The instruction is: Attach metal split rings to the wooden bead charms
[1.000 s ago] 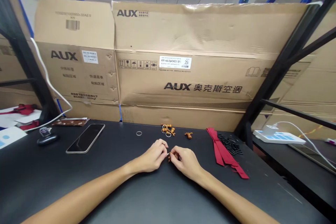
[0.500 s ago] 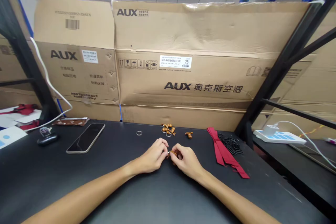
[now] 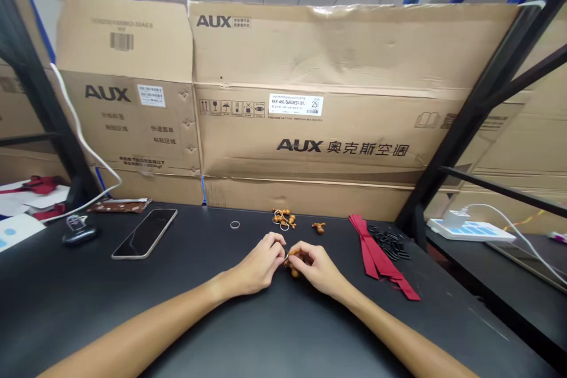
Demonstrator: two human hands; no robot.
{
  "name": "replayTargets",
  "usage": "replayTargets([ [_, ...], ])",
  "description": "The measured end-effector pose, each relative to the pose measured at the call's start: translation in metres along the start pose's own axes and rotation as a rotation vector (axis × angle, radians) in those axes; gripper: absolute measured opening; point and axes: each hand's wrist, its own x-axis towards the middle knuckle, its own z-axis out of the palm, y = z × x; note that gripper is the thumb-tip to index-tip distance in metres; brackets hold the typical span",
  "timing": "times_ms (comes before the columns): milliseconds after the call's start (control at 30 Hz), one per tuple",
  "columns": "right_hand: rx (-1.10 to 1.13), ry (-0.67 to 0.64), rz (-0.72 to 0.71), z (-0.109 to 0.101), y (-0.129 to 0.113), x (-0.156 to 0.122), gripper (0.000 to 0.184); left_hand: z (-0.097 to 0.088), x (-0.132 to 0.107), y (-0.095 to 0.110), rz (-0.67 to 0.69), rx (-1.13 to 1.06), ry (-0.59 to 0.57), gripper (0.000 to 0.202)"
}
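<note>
My left hand [image 3: 262,264] is closed, its thumb and fingertips pinching a metal split ring [image 3: 286,255] that shows only in part. Close beside it, my right hand [image 3: 319,270] is closed round a brown gourd-shaped pendant [image 3: 295,273], whose rounded end hangs below the fingers. The two hands almost meet just above the black table [image 3: 230,331]. Behind them lies a cluster of similar brown pendants with rings [image 3: 284,220]. One loose pendant [image 3: 318,228] rests to its right, and a single split ring [image 3: 234,225] lies to its left.
A phone [image 3: 145,234] and a dark earphone case [image 3: 80,235] lie on the left. Red ribbon strips [image 3: 383,260] and a heap of black clasps [image 3: 392,243] are on the right. Cardboard boxes [image 3: 305,189] form a wall along the back edge.
My right hand has shifted slightly, and more of the pendant and ring now shows between my hands. Things lying on the table have stayed put.
</note>
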Motion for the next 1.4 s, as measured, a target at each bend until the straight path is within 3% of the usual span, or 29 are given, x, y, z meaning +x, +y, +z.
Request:
replayTargets([
  [433,-0.153,0.026,-0.138,0.0026,-0.0047,-0.0037,0.013,-0.0003,0.0005,-0.0004,-0.039,-0.137,-0.025,0.016],
  [1100,-0.215,0.017,-0.178,0.0002,-0.0025,-0.0048,0.008,0.0013,-0.0005,-0.0055,-0.075,-0.209,-0.04,0.019],
  [1400,-0.307,0.07,-0.181,0.0013,0.0017,-0.0046,0.01,0.0,0.0005,-0.0057,-0.084,-0.21,-0.051,0.02],
])
